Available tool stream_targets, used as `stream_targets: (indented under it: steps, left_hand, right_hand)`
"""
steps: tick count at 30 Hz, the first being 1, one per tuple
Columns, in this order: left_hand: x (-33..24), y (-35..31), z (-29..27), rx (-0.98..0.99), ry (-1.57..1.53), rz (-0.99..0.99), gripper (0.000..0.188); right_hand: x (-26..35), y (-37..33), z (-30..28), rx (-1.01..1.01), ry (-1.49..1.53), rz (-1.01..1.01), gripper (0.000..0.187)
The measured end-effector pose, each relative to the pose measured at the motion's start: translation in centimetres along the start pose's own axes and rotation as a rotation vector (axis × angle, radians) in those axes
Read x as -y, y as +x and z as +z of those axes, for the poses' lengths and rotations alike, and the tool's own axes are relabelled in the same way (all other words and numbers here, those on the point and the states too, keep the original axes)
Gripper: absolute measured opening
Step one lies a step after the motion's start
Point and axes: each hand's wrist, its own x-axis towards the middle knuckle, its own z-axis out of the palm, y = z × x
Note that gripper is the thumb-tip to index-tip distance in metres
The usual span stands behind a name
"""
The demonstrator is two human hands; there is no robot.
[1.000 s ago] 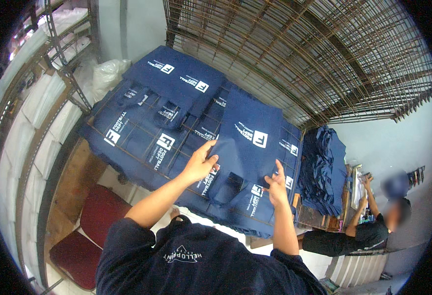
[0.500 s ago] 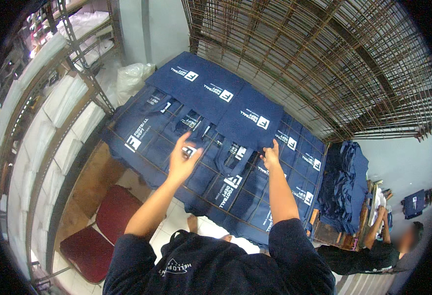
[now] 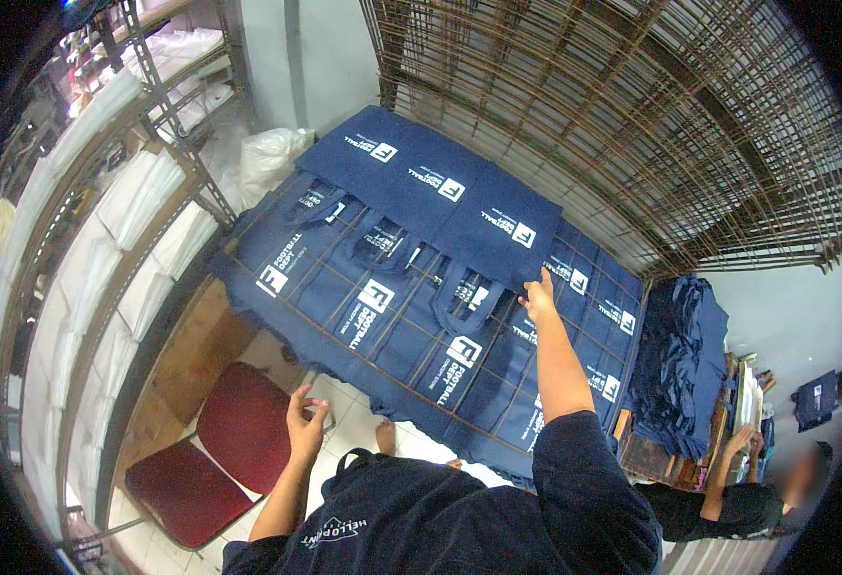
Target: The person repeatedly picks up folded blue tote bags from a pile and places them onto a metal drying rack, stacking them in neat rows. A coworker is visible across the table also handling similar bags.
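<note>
Navy fabric tote bags (image 3: 421, 172) with white print lie side by side across the far half of a table, their looped handles (image 3: 459, 297) pointing toward me. Beneath them a thin metal grid (image 3: 402, 326) rests over more navy printed bags (image 3: 344, 307). My right hand (image 3: 539, 297) reaches out to the near right corner of the rightmost bag, index finger stretched and thumb apart, touching or just beside the cloth. Off the table's near edge, my left hand (image 3: 306, 422) hangs in the air over the floor with loosely bent fingers and nothing visible in it.
A dark red chair (image 3: 244, 417) stands at the near left, beside shelves (image 3: 105, 259) of white stacks. Rusty wire racks (image 3: 613, 115) rise behind the table. A heap of navy cloth (image 3: 680, 364) sits at the right, with another person (image 3: 742, 494) beyond. A white plastic bag (image 3: 270, 165) is at the far left.
My left hand has drawn back from above the grid to near my body, below the table's edge. My right hand stays at the bag's corner. The view has shifted slightly.
</note>
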Motion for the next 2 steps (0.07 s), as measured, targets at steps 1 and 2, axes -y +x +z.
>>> stream_targets:
  steps: [1,2]
  left_hand:
    - [-0.73,-0.27,0.09,0.008,-0.005,-0.025,0.045]
    - [-0.15,-0.07,-0.18,0.028,0.066,0.029,0.046]
  right_hand:
    - [0.01,-0.13,0.04,0.011,-0.001,-0.004,0.072]
    - [-0.01,-0.1,-0.02,0.038,-0.001,-0.004,0.073]
